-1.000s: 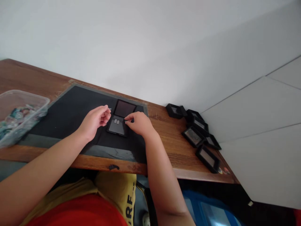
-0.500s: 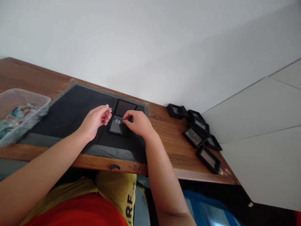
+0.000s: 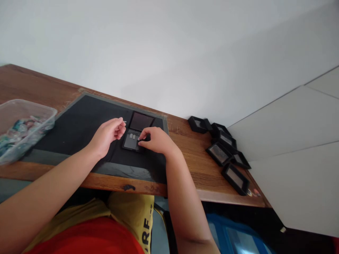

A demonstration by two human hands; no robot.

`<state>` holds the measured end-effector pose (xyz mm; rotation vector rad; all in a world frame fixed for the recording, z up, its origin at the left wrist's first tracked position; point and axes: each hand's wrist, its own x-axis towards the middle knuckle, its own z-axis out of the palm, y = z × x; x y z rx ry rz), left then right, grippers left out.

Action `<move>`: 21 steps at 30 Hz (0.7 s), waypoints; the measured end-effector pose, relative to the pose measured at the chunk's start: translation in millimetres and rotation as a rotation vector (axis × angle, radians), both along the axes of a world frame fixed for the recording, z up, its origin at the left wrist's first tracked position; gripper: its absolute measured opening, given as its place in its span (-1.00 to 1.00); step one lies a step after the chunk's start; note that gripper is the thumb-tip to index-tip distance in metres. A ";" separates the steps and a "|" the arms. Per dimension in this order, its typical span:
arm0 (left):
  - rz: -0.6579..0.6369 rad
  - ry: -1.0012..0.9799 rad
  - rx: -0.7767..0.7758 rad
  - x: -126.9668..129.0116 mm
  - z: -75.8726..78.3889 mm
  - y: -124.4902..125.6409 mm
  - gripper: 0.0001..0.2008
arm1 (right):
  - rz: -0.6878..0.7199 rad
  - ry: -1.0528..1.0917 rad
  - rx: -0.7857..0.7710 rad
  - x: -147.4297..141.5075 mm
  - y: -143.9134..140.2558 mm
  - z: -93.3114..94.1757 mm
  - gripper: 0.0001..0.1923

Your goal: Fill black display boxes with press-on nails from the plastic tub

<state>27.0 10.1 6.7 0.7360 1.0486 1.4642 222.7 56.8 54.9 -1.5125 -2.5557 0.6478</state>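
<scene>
Fingers (image 3: 141, 138) on open black case (image 3: 131, 140), lid (image 3: 141, 121) toward wall.

plastic tub (image 3: 26, 116), black frames (image 3: 227, 155), wooden table (image 3: 190, 148)

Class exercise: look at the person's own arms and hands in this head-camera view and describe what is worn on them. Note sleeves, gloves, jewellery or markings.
Both forearms are bare up to the picture edge, with no sleeves in view. The left hand and right hand wear no gloves, and no rings, watch or bracelets show. No markings are visible on either arm. Below the arms, the person wears a red garment beside yellow fabric with dark lettering.
</scene>
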 end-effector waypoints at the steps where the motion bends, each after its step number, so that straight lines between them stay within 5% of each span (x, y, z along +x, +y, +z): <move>1: 0.000 0.002 -0.002 0.1 0.2 -0.2 -0.71 | -0.008 -0.003 0.004 0.2 0.1 -0.2 -0.90; 10: 0.004 -0.010 0.003 0.7 0.5 -0.9 -0.71 | -0.083 -0.063 0.057 -5.5 -1.7 -3.1 -0.87; 21: 0.001 -0.008 -0.006 1.1 0.6 -0.6 -0.71 | -0.016 -0.048 0.074 -1.9 -1.6 -4.7 -0.79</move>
